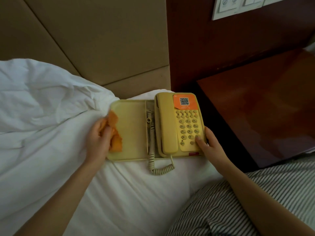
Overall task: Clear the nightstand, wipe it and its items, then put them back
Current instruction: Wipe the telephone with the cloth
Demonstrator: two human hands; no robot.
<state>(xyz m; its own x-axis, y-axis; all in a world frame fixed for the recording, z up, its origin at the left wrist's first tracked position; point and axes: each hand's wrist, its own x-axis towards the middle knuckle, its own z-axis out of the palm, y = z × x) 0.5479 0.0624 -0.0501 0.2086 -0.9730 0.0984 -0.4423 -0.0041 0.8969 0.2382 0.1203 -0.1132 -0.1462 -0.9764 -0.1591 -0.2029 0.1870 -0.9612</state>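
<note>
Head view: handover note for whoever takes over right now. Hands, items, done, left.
Left hand holds the orange cloth on the tray's left edge.
Right hand holds the telephone's right side, thumb on the keypad.
Telephone sits in the tray; tray lies on the bed, beside the nightstand.
Done: both are off the nightstand. Whether its top was wiped, cannot tell.
Left: finish wiping tray and telephone, then put them back.

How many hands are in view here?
2. The left hand grips a crumpled orange cloth on the pale yellow plastic tray; the right hand holds the pale yellow corded telephone at its right edge.
</note>
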